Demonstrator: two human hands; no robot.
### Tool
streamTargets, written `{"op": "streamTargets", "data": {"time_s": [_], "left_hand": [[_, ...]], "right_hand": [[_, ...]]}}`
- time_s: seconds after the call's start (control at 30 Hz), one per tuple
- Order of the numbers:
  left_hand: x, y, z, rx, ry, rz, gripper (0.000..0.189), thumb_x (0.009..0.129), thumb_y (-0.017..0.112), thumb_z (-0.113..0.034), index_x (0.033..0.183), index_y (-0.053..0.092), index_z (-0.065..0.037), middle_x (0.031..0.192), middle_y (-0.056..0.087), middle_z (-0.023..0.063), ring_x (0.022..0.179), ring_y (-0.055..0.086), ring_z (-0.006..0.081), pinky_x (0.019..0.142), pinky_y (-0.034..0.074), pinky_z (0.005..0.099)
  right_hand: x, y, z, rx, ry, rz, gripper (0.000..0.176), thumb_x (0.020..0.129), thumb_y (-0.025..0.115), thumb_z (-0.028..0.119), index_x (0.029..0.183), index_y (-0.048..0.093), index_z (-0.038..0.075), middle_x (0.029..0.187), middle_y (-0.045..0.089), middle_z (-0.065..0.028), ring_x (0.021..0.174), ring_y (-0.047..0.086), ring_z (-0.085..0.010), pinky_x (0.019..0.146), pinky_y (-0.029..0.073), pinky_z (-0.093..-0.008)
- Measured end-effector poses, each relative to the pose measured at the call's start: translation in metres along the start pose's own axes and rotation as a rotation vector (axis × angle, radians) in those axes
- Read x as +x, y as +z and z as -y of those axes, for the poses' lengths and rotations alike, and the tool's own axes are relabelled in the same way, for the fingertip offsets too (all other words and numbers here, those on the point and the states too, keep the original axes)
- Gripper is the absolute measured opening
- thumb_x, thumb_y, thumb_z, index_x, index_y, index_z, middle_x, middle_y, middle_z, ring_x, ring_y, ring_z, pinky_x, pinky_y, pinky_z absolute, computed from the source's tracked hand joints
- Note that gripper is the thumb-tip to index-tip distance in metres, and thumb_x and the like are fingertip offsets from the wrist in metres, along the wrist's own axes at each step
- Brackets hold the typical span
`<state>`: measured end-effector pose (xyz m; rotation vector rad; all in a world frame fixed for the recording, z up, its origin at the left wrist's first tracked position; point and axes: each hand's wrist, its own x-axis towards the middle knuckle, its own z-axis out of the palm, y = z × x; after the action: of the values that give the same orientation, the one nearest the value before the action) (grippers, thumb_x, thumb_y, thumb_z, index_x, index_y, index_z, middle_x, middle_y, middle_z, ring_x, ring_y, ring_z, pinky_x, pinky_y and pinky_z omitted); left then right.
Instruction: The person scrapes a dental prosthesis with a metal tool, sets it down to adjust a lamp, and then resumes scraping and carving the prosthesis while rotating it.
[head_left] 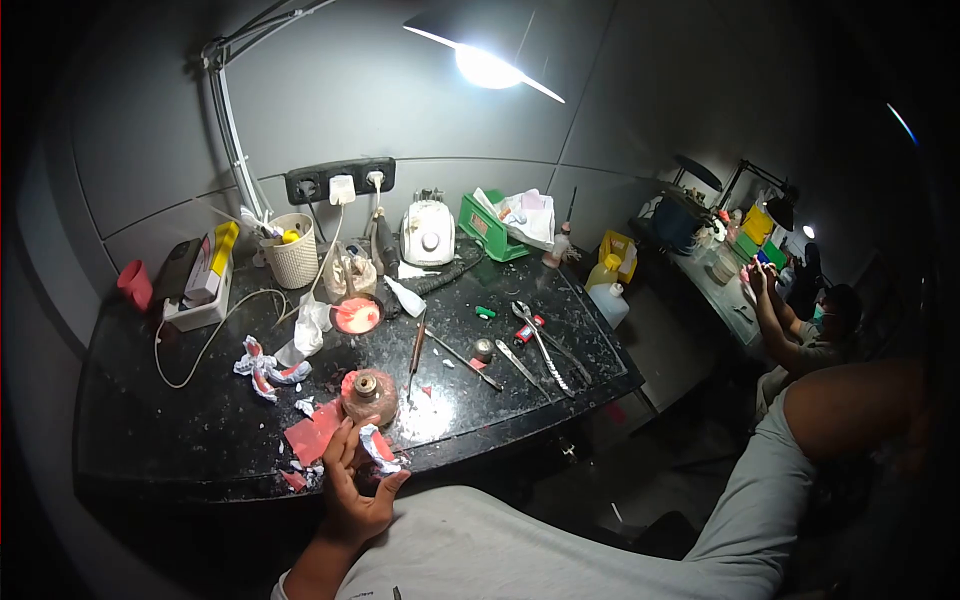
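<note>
My left hand (pixel 362 490) is raised at the table's front edge, pinching a small curved white piece with red wax (pixel 379 448) between thumb and fingers. Just behind it stands a round glass spirit burner (pixel 369 398) with a metal neck, its sides smeared with red. A red wax sheet (pixel 313 432) lies beside the hand, among scraps. Further left are similar curved pieces (pixel 265 372) in white and red. My right arm stretches out to the far right, and its hand is lost beyond the dark edge of the view.
A pan of red wax (pixel 357 315) sits behind the burner. Right of it lie a wax knife (pixel 417 350), pliers (pixel 540 345) and a small metal cup (pixel 484 350). A white device (pixel 428 232) and green bin (pixel 490 228) stand behind. A co-worker (pixel 815 325) sits at another bench.
</note>
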<state>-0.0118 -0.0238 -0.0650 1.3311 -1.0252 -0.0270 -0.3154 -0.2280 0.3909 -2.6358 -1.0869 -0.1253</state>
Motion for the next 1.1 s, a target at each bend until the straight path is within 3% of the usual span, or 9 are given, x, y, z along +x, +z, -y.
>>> {"op": "streamTargets", "data": {"time_s": [0.1, 0.23, 0.3, 0.33, 0.43, 0.83, 0.93, 1.03, 1.1], "left_hand": [[-0.002, 0.001, 0.004, 0.016, 0.033, 0.014, 0.088, 0.086, 0.079, -0.003, 0.151, 0.019, 0.000, 0.145, 0.049, 0.0262, 0.120, 0.062, 0.0281, 0.102, 0.050, 0.0375], [-0.006, -0.003, 0.001, 0.020, 0.018, 0.033, 0.091, 0.087, 0.079, -0.007, 0.152, 0.016, -0.002, 0.146, 0.046, 0.0284, 0.124, 0.059, 0.0313, 0.106, 0.048, 0.0393], [-0.008, -0.002, 0.002, -0.067, -0.055, 0.003, 0.094, 0.088, 0.078, -0.008, 0.154, 0.012, -0.005, 0.148, 0.045, 0.0293, 0.124, 0.058, 0.0333, 0.108, 0.046, 0.0409], [-0.005, -0.001, 0.004, 0.014, -0.001, -0.014, 0.095, 0.091, 0.078, -0.017, 0.158, 0.011, -0.009, 0.148, 0.046, 0.0234, 0.117, 0.061, 0.0261, 0.098, 0.054, 0.0376], [-0.001, 0.003, 0.000, 0.012, -0.008, -0.024, 0.094, 0.091, 0.078, -0.018, 0.157, 0.014, -0.007, 0.148, 0.046, 0.0220, 0.115, 0.061, 0.0255, 0.095, 0.055, 0.0367], [0.001, 0.004, -0.005, 0.052, -0.014, -0.030, 0.092, 0.090, 0.077, -0.016, 0.157, 0.016, -0.003, 0.149, 0.046, 0.0209, 0.131, 0.053, 0.0300, 0.112, 0.042, 0.0414], [0.006, 0.007, -0.016, 0.048, -0.019, -0.062, 0.083, 0.086, 0.079, -0.015, 0.150, 0.031, 0.007, 0.144, 0.051, 0.0231, 0.133, 0.051, 0.0308, 0.114, 0.039, 0.0408], [0.013, 0.008, -0.029, 0.069, 0.011, -0.052, 0.076, 0.084, 0.080, -0.009, 0.146, 0.039, 0.008, 0.139, 0.056, 0.0220, 0.130, 0.055, 0.0292, 0.113, 0.040, 0.0400], [0.019, 0.006, -0.033, 0.121, 0.088, -0.042, 0.076, 0.082, 0.083, -0.006, 0.143, 0.042, 0.008, 0.137, 0.058, 0.0228, 0.127, 0.057, 0.0292, 0.112, 0.042, 0.0404]], "right_hand": [[-0.013, -0.006, 0.010, 0.020, 0.200, 0.143, 0.072, 0.091, 0.057, 0.007, 0.157, 0.043, 0.032, 0.057, 0.058, -0.0086, 0.041, 0.045, -0.0122, 0.042, 0.034, -0.0234], [-0.030, -0.012, -0.003, 0.082, 0.082, 0.281, 0.068, 0.094, 0.059, 0.012, 0.157, 0.043, 0.033, 0.059, 0.061, -0.0095, 0.041, 0.044, -0.0123, 0.041, 0.035, -0.0242], [-0.044, -0.003, -0.002, 0.060, 0.055, 0.248, 0.068, 0.094, 0.060, 0.013, 0.157, 0.043, 0.033, 0.060, 0.062, -0.0097, 0.041, 0.044, -0.0124, 0.041, 0.035, -0.0242], [-0.050, 0.001, -0.001, 0.047, 0.048, 0.229, 0.067, 0.095, 0.060, 0.013, 0.157, 0.043, 0.033, 0.061, 0.063, -0.0098, 0.041, 0.044, -0.0124, 0.041, 0.035, -0.0242], [-0.070, 0.013, 0.003, 0.022, 0.029, 0.157, 0.066, 0.095, 0.060, 0.015, 0.157, 0.043, 0.033, 0.063, 0.065, -0.0102, 0.041, 0.044, -0.0124, 0.041, 0.034, -0.0242], [-0.116, 0.052, 0.008, -0.007, -0.092, -0.119, 0.062, 0.098, 0.062, 0.021, 0.156, 0.044, 0.032, 0.070, 0.071, -0.0115, 0.041, 0.044, -0.0124, 0.041, 0.034, -0.0242], [-0.113, 0.067, -0.014, 0.074, -0.212, -0.289, 0.061, 0.099, 0.062, 0.023, 0.156, 0.044, 0.032, 0.071, 0.072, -0.0119, 0.041, 0.044, -0.0125, 0.041, 0.034, -0.0242], [-0.095, 0.093, -0.063, 0.237, -0.329, -0.375, 0.060, 0.099, 0.063, 0.024, 0.156, 0.044, 0.032, 0.073, 0.073, -0.0121, 0.041, 0.044, -0.0125, 0.040, 0.034, -0.0242], [-0.069, 0.134, -0.110, 0.504, -0.189, -0.495, 0.040, 0.097, 0.066, 0.015, 0.136, 0.056, 0.019, 0.082, 0.075, -0.0122, 0.057, 0.057, -0.0158, 0.054, 0.044, -0.0252]]}}
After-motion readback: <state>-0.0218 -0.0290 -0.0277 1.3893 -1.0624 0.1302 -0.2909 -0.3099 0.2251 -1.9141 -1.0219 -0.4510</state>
